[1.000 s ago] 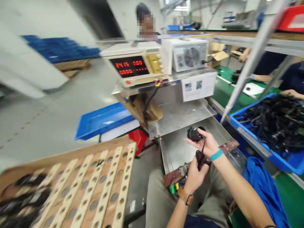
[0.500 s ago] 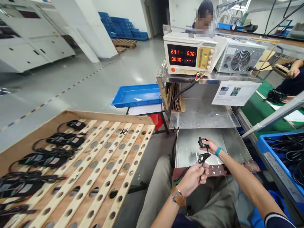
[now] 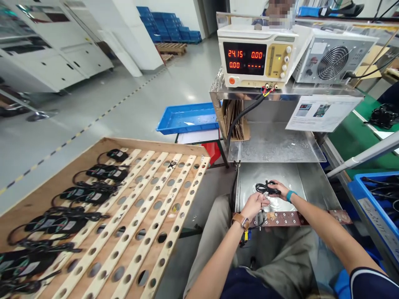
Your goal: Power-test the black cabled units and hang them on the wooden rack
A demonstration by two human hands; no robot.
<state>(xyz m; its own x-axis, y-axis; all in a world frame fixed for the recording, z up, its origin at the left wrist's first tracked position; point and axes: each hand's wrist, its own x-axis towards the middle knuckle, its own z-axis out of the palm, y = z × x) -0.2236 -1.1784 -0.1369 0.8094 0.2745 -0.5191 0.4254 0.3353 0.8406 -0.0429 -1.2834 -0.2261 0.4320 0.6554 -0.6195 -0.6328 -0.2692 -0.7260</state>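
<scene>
A bundle of coiled black cable (image 3: 264, 188) is above the shiny metal tray (image 3: 249, 172). My right hand (image 3: 279, 189), with a teal wristband, is closed on the bundle's right side. Just below and to the left, my left hand (image 3: 257, 202), wearing a brown-strapped watch, has its fingers pinched together. What sits between those fingertips, if anything, is too small to make out. Under the left hand, a dark lead with a yellow connector (image 3: 247, 235) hangs by the brown riveted strip (image 3: 280, 219) along the tray's front edge.
On my left, a slatted wooden rack (image 3: 156, 166) carries several black adapters with cables (image 3: 96, 195). A power supply (image 3: 257, 58) with red digits stands on the metal shelf above. Blue bins flank the bench: a shallow one (image 3: 187, 118) and one with cables (image 3: 378, 216).
My right hand has turned, and the cable loops now lie sideways in it. My left hand has moved slightly up and left relative to the tray. The camera view has shifted.
</scene>
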